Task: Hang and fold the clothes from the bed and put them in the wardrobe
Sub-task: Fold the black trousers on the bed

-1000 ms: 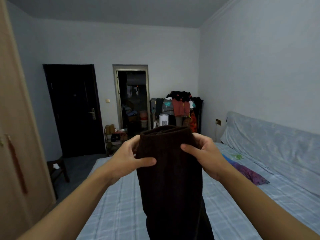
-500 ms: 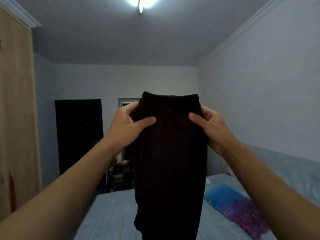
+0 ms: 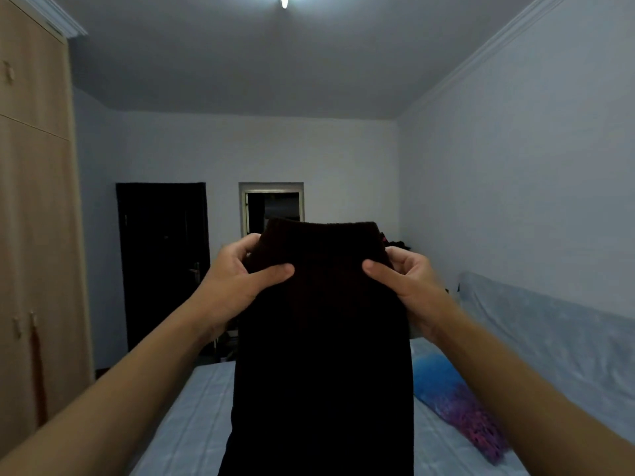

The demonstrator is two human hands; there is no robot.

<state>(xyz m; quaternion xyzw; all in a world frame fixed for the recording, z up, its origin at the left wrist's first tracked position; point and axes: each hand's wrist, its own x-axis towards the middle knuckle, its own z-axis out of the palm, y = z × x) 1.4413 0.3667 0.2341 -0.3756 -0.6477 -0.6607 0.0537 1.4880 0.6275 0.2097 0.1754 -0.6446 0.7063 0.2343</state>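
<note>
One wooden wardrobe point(image 3: 34, 218) fills the left edge, its doors closed. Next to it in the far wall stand one dark door point(image 3: 163, 262) and one open doorway point(image 3: 271, 206). One ceiling light point(image 3: 284, 0) glows at the top.

Two hands hold one dark knitted garment point(image 3: 323, 355) in mid-air above the bed point(image 3: 192, 417). The left hand point(image 3: 237, 280) pinches the garment's upper left corner, thumb across the front, fingers curled behind the top edge. The right hand point(image 3: 409, 283) grips the upper right corner the same way, thumb in front, fingers behind. The garment hangs straight down between both hands, its ribbed top edge level and its lower end running out of view at the bottom.

The bed has a pale blue checked sheet. On it, to the right of the garment and apart from it, lies one blue and purple cloth point(image 3: 453, 403). A light blue covered headboard point(image 3: 549, 338) runs along the right wall. Walls and ceiling are plain and pale.
</note>
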